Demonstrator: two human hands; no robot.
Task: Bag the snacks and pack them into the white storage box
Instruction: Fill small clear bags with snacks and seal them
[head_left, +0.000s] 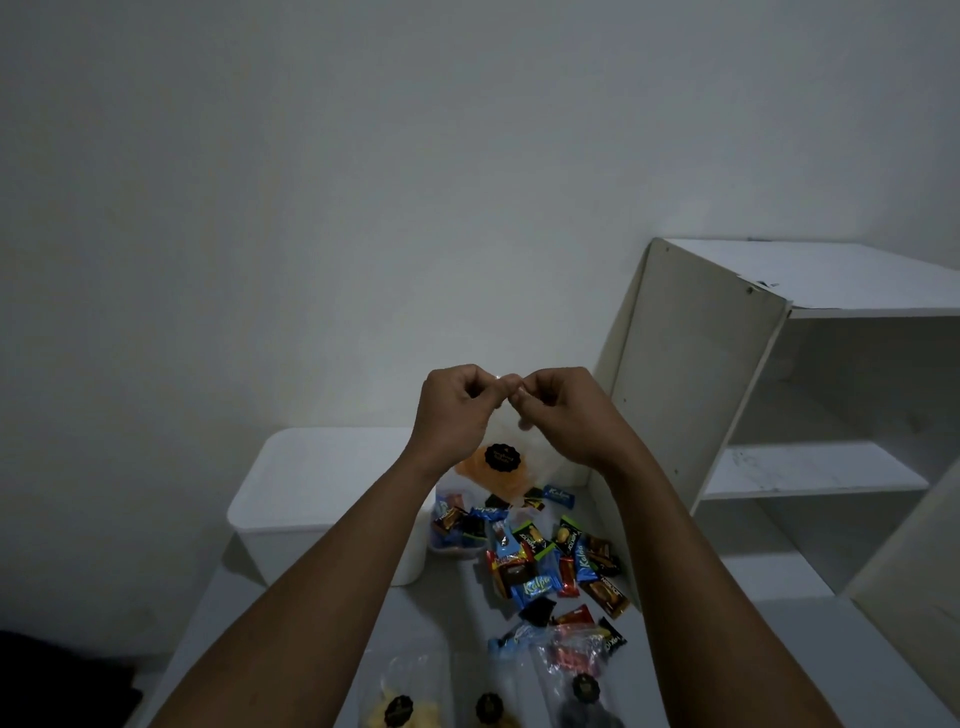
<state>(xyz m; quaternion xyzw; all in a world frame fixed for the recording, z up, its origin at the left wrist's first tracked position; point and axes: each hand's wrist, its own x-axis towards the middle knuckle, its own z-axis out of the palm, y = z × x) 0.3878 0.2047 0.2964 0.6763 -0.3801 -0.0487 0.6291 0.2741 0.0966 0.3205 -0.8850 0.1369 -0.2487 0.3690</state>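
Note:
My left hand (457, 410) and my right hand (558, 410) are raised together above the table, fingertips pinched on the top edge of a clear plastic bag (506, 457). The bag hangs below them with orange snacks and a round black label inside. Beneath it lies a pile of small wrapped snacks (550, 561) in blue, red and black wrappers. The white storage box (311, 499) stands at the left, its lid on. A second clear bag filled with wrapped snacks (457, 525) leans against the box's right side.
A white shelf unit (779, 415) stands at the right, close to the snack pile. Three more clear bags with black labels (488, 696) lie at the near edge of the white table. A plain wall is behind.

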